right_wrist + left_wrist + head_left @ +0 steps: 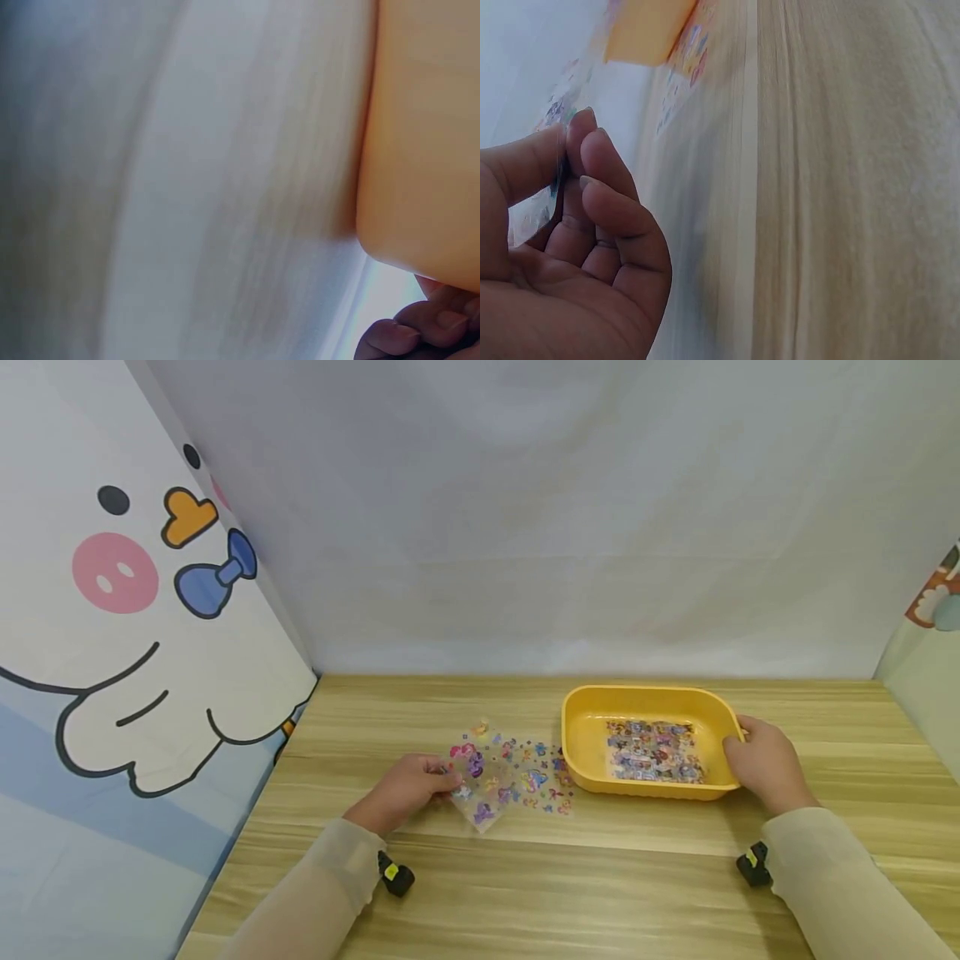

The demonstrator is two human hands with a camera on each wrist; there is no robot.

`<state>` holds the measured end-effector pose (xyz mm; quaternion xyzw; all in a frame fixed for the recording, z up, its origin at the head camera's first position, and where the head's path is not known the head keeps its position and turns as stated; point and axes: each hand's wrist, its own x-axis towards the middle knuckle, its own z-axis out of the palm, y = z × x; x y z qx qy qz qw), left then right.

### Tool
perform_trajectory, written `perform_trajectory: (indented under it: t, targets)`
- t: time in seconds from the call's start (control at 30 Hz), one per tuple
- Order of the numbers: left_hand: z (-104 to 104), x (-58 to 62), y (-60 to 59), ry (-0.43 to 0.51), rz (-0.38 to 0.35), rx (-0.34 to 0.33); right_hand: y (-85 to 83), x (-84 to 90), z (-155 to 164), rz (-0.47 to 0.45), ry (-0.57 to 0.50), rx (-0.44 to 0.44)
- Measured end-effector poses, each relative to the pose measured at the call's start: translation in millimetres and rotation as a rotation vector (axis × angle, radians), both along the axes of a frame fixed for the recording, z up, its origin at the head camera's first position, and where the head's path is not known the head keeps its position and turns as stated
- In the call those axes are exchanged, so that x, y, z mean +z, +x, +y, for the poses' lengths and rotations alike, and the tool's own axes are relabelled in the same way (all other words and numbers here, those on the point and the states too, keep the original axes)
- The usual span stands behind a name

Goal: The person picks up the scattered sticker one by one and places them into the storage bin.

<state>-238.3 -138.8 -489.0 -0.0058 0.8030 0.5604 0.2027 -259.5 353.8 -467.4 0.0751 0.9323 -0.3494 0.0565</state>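
My left hand [405,789] pinches a clear sticker sheet [483,812] printed with colourful cartoon ponies between thumb and fingers. In the left wrist view the sheet [536,214] stands tilted up from the thumb [532,161]. Another clear sticker sheet [557,794] lies on the table, partly overlapped by the held one and reaching the left side of a yellow plastic basin [652,788]. Inside the basin are small-patterned sticker sheets [656,752]. My right hand [768,764] grips the basin's right rim; only some curled fingertips [394,337] show under the basin's edge in the right wrist view.
The wood-grain table [570,893] runs back to a pale cloth wall [562,527]. A cartoon-printed panel [127,693] stands along the left side, and another printed panel [933,668] is at the right. Small black devices [397,877] sit at both wrists.
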Motion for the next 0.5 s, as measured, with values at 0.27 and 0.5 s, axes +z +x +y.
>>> perform_trajectory:
  t: [0.27, 0.5]
  targets:
    - [6, 2.2, -1.8, -0.026, 0.017, -0.003, 0.9, -1.7, 1, 0.011, 0.006, 0.001]
    - [16, 4.0, -1.8, -0.011, 0.018, 0.010, -0.5, -2.4, 1, 0.013, 0.003, -0.005]
